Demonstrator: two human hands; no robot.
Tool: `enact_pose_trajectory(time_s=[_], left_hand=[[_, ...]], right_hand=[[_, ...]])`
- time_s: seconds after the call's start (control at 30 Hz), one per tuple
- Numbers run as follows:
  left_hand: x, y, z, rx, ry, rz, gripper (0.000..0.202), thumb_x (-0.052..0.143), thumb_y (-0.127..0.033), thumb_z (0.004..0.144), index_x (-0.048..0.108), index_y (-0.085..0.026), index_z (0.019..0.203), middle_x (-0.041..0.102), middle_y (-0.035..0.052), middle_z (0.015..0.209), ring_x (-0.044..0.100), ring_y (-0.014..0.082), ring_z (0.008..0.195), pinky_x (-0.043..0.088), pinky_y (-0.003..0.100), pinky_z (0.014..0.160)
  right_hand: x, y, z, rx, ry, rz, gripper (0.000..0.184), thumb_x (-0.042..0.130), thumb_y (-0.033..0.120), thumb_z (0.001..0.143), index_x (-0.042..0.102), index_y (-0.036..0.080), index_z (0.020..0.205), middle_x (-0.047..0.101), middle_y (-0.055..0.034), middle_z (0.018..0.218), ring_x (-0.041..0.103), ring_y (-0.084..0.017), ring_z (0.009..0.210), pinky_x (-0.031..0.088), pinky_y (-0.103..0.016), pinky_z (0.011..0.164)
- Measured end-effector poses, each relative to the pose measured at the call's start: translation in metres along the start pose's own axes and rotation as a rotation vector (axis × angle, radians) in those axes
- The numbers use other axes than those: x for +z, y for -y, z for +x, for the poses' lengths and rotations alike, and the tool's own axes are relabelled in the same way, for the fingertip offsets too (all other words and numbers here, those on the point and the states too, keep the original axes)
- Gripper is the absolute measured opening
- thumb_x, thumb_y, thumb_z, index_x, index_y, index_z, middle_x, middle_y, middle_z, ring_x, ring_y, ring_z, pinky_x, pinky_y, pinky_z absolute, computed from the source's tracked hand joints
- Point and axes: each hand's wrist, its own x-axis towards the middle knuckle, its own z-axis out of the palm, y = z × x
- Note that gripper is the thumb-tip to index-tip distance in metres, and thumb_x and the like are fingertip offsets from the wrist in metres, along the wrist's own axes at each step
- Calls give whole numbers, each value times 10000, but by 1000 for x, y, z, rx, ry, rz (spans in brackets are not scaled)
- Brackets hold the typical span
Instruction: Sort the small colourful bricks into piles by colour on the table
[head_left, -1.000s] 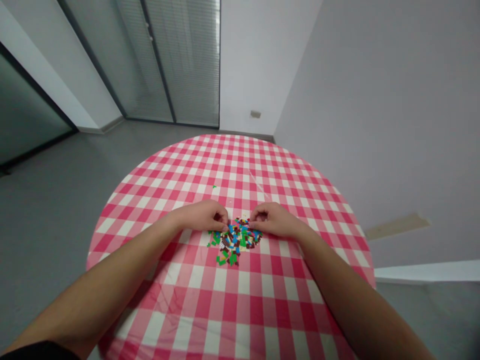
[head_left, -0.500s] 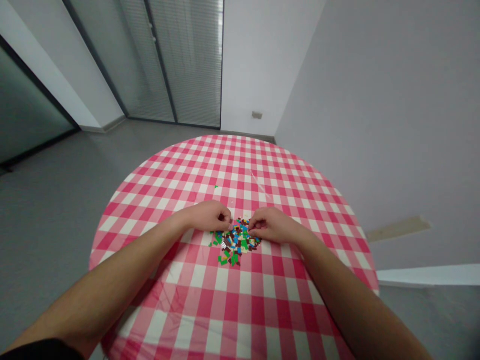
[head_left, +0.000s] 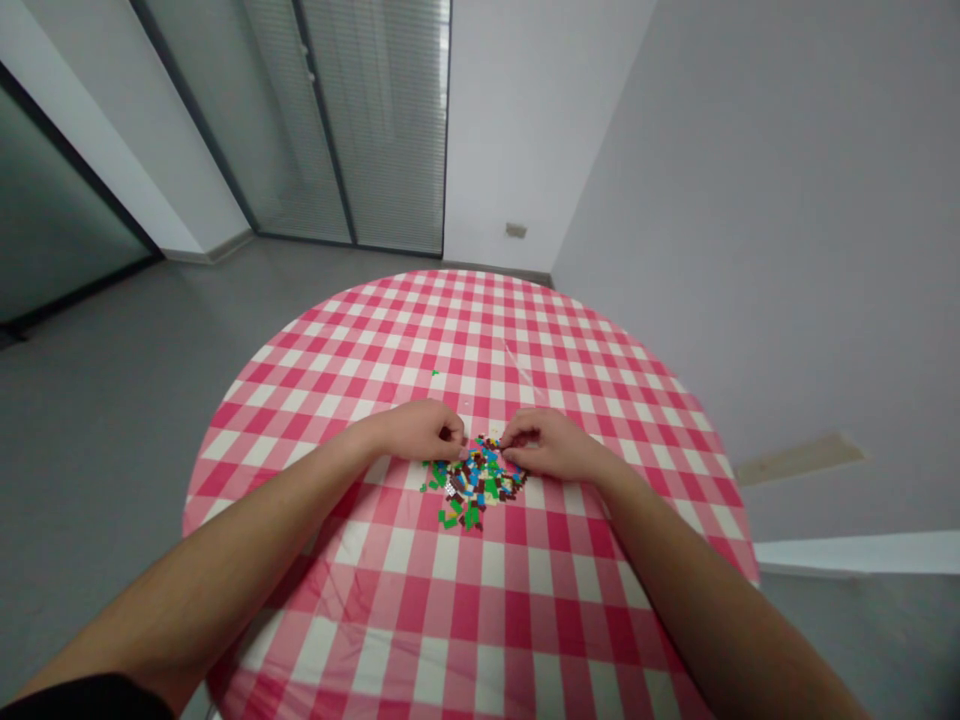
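Observation:
A small heap of tiny coloured bricks (head_left: 472,480), green, blue, brown and white, lies in the middle of a round table with a pink-and-white checked cloth (head_left: 480,600). My left hand (head_left: 420,432) rests at the heap's upper left edge, fingers curled into a pinch. My right hand (head_left: 541,442) rests at the upper right edge, fingers also curled together. What either pinch holds is too small to make out. The fingertips of both hands nearly meet above the heap.
One stray green piece (head_left: 435,373) lies further back on the cloth. The table stands in a corner, with a white wall close on the right, grey floor on the left and glass doors with blinds at the back.
The hands have drawn slightly closer together over the heap. The view has shifted a little; the pile looks unchanged.

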Motion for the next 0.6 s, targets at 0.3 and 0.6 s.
enact_pose_trajectory(time_s=[0.3, 0.6], left_hand=[[0, 2, 1, -5, 9, 17, 314, 570, -335, 817, 467, -165, 574, 441, -30, 540, 374, 90, 508, 293, 239, 528], [1, 2, 0, 0, 0, 27, 332, 577, -349, 815, 462, -167, 561, 442, -33, 530, 363, 92, 499, 277, 246, 523]], right_hand=[[3, -36, 17, 154, -562, -201, 174, 630, 276, 800, 754, 195, 892, 755, -73, 834, 670, -203, 711, 543, -348, 677], [2, -48, 20, 93, -507, -309, 191, 581, 210, 830, 758, 217, 903, 761, -70, 936, 696, -232, 850, 557, -385, 777]])
